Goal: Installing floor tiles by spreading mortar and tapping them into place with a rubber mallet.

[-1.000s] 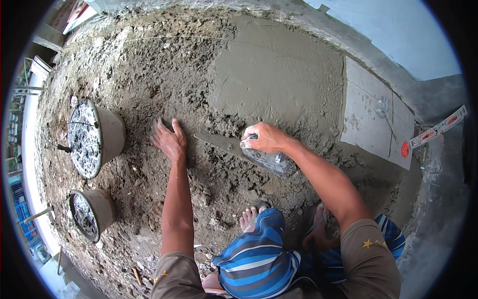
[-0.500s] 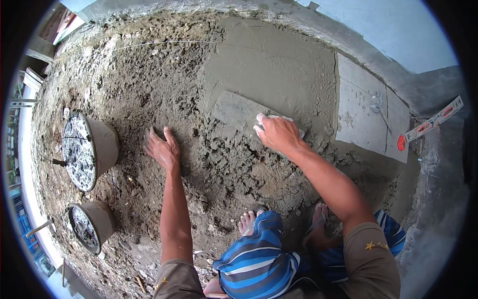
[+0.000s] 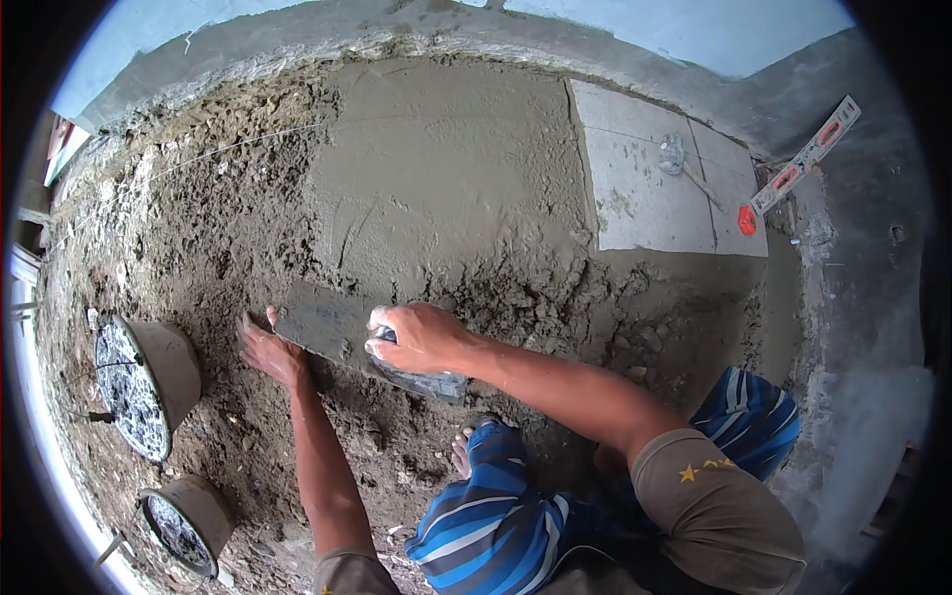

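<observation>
My right hand (image 3: 424,339) is closed around the handle of a long, flat plastering trowel (image 3: 322,317). The trowel lies slanted over rough, lumpy mortar, just below the near edge of a smoothed grey mortar bed (image 3: 446,149). At the trowel's left end, my left hand (image 3: 272,351) rests low over the coarse ground, its fingers apart and holding nothing. Its fingertips are beside the blade's end; I cannot tell whether they touch it. Crumbly mortar (image 3: 526,288) lies beyond my right wrist.
Two pale tiles (image 3: 635,203) border the mortar on the right, with a mallet (image 3: 672,155) on them. A spirit level (image 3: 811,151) leans by the wall. On the left stand a large bucket (image 3: 177,372) and a smaller bucket (image 3: 206,506). A string (image 3: 228,151) crosses the far ground.
My right hand has drawn the trowel off the smooth bed, leftward and nearer to me, up beside my left hand. The whole view has shifted. Fresh marks show on the bed's left part.
</observation>
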`<state>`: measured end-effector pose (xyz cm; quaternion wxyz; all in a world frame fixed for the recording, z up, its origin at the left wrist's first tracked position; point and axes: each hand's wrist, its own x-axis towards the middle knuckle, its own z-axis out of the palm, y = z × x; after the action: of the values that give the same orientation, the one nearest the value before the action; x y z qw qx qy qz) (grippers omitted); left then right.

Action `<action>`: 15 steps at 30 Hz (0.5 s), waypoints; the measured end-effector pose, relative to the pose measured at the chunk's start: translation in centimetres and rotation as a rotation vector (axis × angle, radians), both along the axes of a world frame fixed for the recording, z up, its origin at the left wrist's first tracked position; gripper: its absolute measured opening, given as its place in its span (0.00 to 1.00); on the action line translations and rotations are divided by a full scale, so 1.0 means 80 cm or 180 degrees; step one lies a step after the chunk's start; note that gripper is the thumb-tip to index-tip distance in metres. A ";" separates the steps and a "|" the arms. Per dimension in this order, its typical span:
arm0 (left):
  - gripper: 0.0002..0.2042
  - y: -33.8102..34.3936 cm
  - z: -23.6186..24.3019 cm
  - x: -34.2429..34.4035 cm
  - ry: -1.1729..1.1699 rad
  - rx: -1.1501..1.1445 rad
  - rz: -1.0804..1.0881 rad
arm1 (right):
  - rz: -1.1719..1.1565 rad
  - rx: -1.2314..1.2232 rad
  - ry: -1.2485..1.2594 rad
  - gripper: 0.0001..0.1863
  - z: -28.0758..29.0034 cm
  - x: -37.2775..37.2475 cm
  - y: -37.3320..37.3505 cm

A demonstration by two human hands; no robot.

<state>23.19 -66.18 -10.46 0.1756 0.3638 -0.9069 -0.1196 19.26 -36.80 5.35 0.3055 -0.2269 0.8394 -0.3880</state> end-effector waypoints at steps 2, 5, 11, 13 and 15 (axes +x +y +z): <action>0.32 -0.002 -0.003 -0.001 -0.0177 0.0017 0.0162 | 0.0321 -0.0295 -0.0148 0.23 -0.001 0.003 0.008; 0.32 -0.003 -0.005 0.000 -0.0163 -0.0017 0.0146 | 0.1280 0.0334 -0.0575 0.24 0.003 0.022 0.046; 0.32 0.002 0.002 0.002 -0.0270 -0.0133 0.0109 | 0.0476 0.0342 -0.0634 0.24 -0.029 -0.026 0.084; 0.32 0.000 0.007 -0.002 -0.0213 -0.0153 0.0098 | 0.0373 0.0165 -0.0476 0.24 -0.042 -0.027 0.077; 0.32 0.002 0.007 -0.003 -0.0273 -0.0056 0.0129 | 0.0086 0.0101 -0.0308 0.23 -0.052 -0.031 0.072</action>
<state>22.94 -66.01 -9.88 0.1421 0.3853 -0.9071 -0.0923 16.77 -31.02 1.18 0.3547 -0.2144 0.8265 -0.3809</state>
